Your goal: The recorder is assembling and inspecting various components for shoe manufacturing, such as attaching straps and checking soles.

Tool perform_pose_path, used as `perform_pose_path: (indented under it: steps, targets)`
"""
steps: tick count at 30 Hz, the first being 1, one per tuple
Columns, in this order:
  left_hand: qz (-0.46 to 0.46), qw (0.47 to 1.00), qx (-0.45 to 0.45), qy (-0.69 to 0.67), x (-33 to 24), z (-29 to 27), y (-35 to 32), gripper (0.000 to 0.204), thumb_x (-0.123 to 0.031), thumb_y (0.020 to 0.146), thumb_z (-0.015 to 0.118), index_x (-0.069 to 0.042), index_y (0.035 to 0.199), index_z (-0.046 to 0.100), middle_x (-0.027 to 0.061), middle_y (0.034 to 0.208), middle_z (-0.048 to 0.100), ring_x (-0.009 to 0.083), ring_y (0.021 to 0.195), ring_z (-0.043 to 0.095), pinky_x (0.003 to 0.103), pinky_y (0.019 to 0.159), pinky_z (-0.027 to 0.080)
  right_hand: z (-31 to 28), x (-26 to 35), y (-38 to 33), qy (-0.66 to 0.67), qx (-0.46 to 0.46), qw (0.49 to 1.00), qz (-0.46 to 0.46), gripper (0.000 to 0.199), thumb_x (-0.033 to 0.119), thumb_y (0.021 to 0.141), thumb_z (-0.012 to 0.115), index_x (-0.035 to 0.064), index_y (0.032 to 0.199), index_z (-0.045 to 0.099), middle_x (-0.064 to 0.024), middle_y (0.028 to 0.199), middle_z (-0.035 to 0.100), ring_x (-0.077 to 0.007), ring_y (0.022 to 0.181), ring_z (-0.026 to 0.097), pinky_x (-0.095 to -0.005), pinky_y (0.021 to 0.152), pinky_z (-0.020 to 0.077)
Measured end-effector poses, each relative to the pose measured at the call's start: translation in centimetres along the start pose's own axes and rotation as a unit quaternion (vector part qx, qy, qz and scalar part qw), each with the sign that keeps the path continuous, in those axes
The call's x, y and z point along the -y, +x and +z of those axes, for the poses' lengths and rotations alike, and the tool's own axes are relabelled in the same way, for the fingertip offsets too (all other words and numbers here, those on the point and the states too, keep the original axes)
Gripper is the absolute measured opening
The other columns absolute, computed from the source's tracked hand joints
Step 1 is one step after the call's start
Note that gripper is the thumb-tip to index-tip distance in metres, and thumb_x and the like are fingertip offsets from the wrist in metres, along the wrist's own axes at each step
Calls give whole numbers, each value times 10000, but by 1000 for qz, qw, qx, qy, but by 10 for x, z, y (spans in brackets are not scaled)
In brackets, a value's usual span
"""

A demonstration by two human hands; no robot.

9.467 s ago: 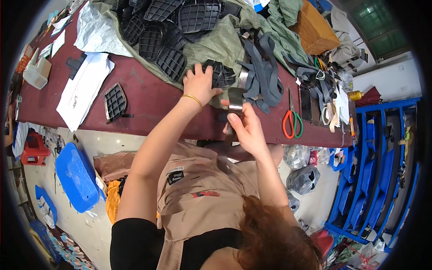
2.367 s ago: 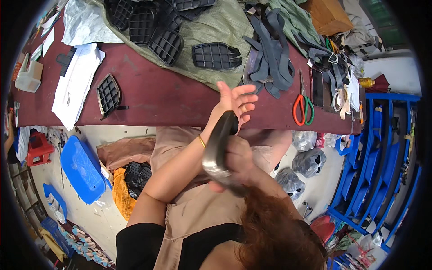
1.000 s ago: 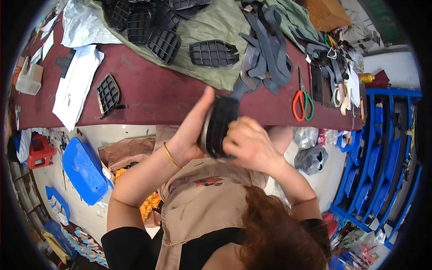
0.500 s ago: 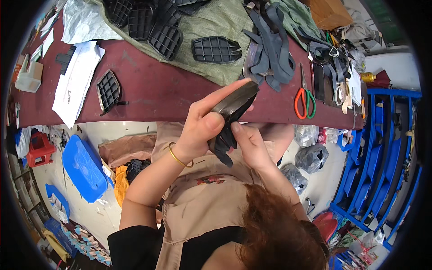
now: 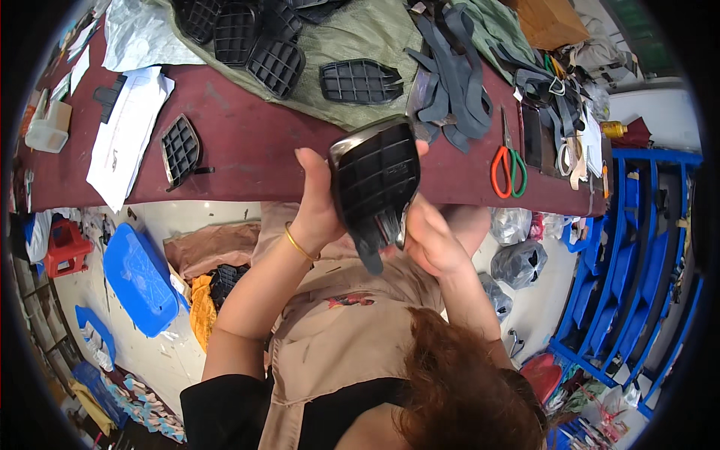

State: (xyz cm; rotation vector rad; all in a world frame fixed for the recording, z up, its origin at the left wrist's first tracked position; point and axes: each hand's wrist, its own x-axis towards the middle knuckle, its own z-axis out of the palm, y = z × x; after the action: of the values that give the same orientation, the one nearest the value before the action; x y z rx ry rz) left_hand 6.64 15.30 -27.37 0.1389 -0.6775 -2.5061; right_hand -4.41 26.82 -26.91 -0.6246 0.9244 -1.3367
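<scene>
Just in front of the table edge I hold a black grid-patterned pad (image 5: 375,169), its ribbed face turned up and its rim shiny. A dark strip hangs from its lower end. My left hand (image 5: 315,199) is closed round the pad from the left, the thumb raised beside its edge; its fingers are mostly hidden behind the pad. At the lower right edge, my right hand (image 5: 435,236) grips the pad with fingers bent. A similar loose pad (image 5: 181,152) lies on the table to the left, and another pad (image 5: 361,82) rests on the green woven sheet beyond.
The table (image 5: 255,157) has a dark red cover. Scissors (image 5: 508,169) with red and green handles lie near its right front. Grey strips (image 5: 454,82) lie behind, papers (image 5: 127,142) to the left. A blue rack (image 5: 630,262) stands right; a blue bin (image 5: 140,281) sits on the floor left.
The pad has been turned from edge-on to show its gridded face. My left thumb has lifted off its surface, and my right hand has shifted to its lower right edge.
</scene>
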Motion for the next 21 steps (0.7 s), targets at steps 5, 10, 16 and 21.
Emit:
perform_pose_path:
  steps: [5, 10, 16, 21]
  targets:
    - [-55, 962, -261, -63, 4, -24, 13, 741, -694, 856, 250, -42, 941, 590, 69, 799, 623, 197, 732, 604, 326, 683, 495, 29, -14, 3, -386, -261, 885, 2, 268, 99, 853, 552, -26, 1066, 448, -142, 759, 552, -244, 673, 564, -329, 566, 443]
    - [57, 984, -113, -125, 19, -36, 13, 563, -482, 962, 250, -47, 731, 523, 29, 575, 474, 151, 519, 443, 287, 499, 383, 27, -27, -1, -627, -148, 709, -286, 322, -22, 748, 572, -42, 1020, 401, -202, 752, 522, -337, 686, 558, -407, 617, 458]
    - [-20, 948, -102, 302, 28, -40, -15, 352, -352, 979, 374, -57, 862, 526, -24, 725, 513, 52, 653, 456, 201, 605, 395, 4, -8, 10, -309, -273, 869, -274, 200, 104, 928, 482, -25, 1037, 375, -67, 819, 565, -74, 662, 477, -230, 587, 418]
    - [-148, 944, -149, 256, 39, -15, -26, 354, -348, 975, 390, -67, 795, 506, -24, 683, 468, 59, 638, 421, 211, 633, 376, -3, -21, 13, -335, -245, 876, -245, 171, 99, 932, 478, -5, 1031, 385, -61, 819, 561, -67, 652, 498, -228, 562, 431]
